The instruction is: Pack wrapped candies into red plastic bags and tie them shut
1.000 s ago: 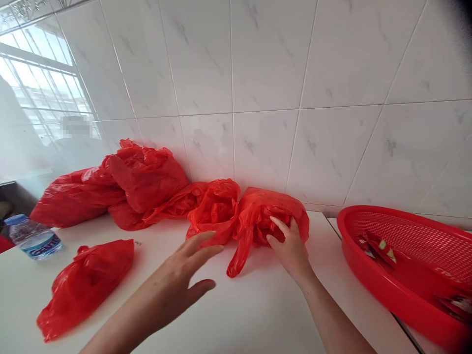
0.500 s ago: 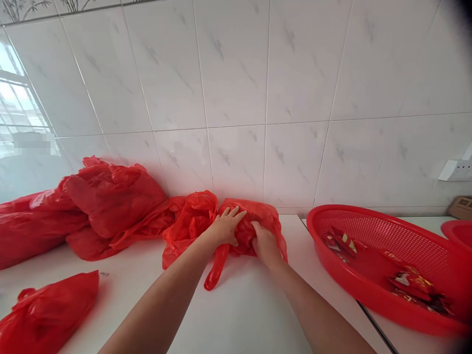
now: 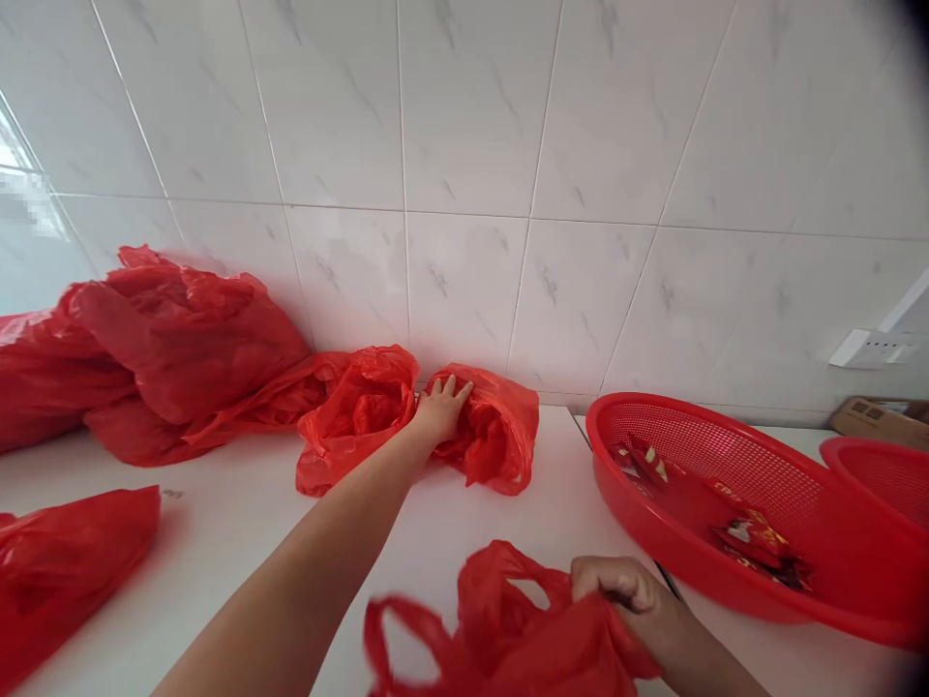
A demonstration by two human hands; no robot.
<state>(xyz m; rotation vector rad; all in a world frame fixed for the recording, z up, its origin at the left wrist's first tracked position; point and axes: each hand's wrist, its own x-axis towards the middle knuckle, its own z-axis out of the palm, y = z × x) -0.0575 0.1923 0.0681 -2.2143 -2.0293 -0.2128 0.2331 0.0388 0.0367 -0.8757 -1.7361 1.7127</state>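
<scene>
My left hand (image 3: 440, 408) reaches to the back of the white counter (image 3: 450, 523) and rests, fingers spread, on a crumpled pile of red plastic bags (image 3: 494, 436) against the tiled wall. My right hand (image 3: 624, 589) is low and near me, closed around a single red plastic bag (image 3: 508, 629) that it has drawn out; the bag's handle loops hang to the left. A second crumpled red bag (image 3: 355, 416) lies just left of my left hand.
A big red mesh basket (image 3: 726, 465) with several small red packets (image 3: 755, 542) stands at the right, a second red basket (image 3: 885, 474) behind it. Full red bags (image 3: 166, 348) are heaped at the back left, another red bag (image 3: 65, 561) at the front left. A wall socket (image 3: 867, 347) is at the right.
My right hand has left the pile and pulled one red bag towards me. My left hand stays on the pile. The view has swung to the right.
</scene>
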